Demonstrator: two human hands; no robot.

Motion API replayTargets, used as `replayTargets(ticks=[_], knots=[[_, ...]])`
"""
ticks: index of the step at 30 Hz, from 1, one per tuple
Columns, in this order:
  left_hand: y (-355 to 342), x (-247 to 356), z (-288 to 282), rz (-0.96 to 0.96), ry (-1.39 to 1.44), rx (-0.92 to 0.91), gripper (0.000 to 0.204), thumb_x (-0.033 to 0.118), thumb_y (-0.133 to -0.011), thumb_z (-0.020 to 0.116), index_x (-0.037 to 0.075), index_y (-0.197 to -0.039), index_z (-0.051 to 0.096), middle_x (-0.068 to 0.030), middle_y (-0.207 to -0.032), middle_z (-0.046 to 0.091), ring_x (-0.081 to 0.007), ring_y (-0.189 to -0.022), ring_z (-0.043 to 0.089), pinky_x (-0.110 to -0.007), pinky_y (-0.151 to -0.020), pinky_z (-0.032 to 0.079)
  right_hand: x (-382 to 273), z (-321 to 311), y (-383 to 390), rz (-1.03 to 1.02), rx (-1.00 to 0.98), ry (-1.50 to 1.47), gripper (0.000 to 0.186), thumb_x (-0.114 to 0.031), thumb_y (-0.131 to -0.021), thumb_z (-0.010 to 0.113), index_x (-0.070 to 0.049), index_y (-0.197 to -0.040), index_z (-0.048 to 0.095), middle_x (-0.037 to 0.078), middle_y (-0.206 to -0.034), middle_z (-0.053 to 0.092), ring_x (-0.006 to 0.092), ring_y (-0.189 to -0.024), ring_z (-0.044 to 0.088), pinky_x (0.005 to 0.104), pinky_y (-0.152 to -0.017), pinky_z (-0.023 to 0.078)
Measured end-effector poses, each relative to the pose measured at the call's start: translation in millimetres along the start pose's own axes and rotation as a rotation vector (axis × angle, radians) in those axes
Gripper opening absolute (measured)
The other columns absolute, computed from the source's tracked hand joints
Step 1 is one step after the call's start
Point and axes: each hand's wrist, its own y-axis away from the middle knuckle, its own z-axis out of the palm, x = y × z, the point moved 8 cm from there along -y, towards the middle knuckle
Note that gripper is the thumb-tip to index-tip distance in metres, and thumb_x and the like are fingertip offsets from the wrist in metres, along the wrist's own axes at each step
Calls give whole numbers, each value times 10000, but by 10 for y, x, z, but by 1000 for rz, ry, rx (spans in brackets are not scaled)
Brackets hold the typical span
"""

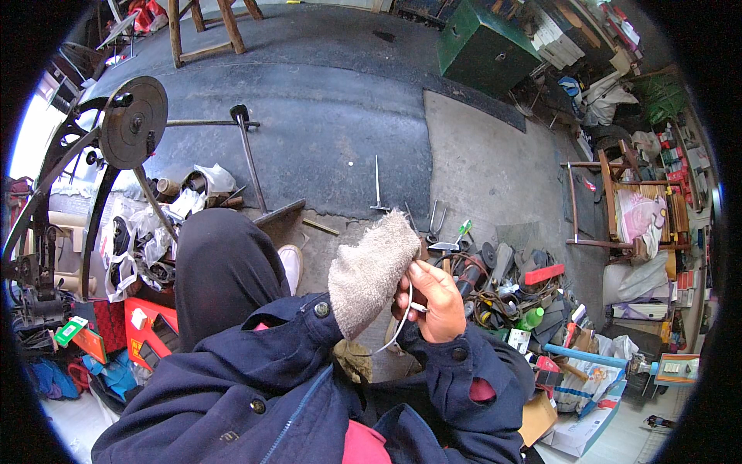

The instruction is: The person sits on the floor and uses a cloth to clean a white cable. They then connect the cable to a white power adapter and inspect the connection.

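Observation:
A beige, fleecy piece [373, 271], shaped like a mitten or a shoe lining, covers the end of my left sleeve. My left hand is hidden inside or behind it, so its fingers do not show. At its right edge, my right hand [437, 300] is closed, with thumb and forefinger pinched together. A thin white cord [403, 323] runs from these fingers and hangs in a loop below them. A small white end pokes out by the palm. Whether the fingertips also grip the fleece edge is hard to make out.
A black hand-cranked machine with a round wheel [134, 122] stands at left. A metal stand [251, 162] and a small hammer-shaped tool [378, 185] are ahead. Right of my knees lies a heap of tools and scraps [502, 286]. A green chest [487, 50] stands far right.

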Motion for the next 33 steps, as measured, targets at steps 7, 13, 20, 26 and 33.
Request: replayTargets(ticks=[7,13,20,26,33], knots=[[44,-313,44,-425,195,-117,212,237,-1010,492,49,-971,581,-60,-722,556,-131,-533,573,-277,-463,486,57,36,-11,6,-53,60,341,-339,-1037,529,-35,-919,630,33,-697,629,80,-527,534,209,-476,414],[86,-354,164,-524,494,-78,217,278,-1012,507,77,-958,566,-47,-680,527,-136,-465,541,-284,-419,486,-12,21,-16,-74,4,55,307,-310,-1048,521,-40,-951,630,13,-742,621,71,-581,559,209,-488,426],[3,-161,-6,-95,-128,-100,173,210,-987,551,52,-1044,595,-49,-689,522,-128,-484,550,-273,-432,498,14,40,-6,-42,9,101,286,-289,-1050,525,-42,-959,635,11,-779,623,71,-644,587,216,-498,446],[25,-175,61,-310,290,-141,151,156,-972,565,43,-1061,613,-36,-688,528,-106,-484,554,-272,-455,497,-3,34,-18,-37,-8,101,293,-298,-1049,523,-45,-953,634,10,-790,626,68,-637,573,217,-523,445],[36,-107,-58,-181,-3,-72,206,161,-914,651,61,-1093,633,-88,-1007,603,-158,-773,656,-305,-595,532,-23,-4,-2,-63,33,82,293,-298,-1045,524,-45,-943,630,23,-746,623,76,-618,559,211,-532,438]])
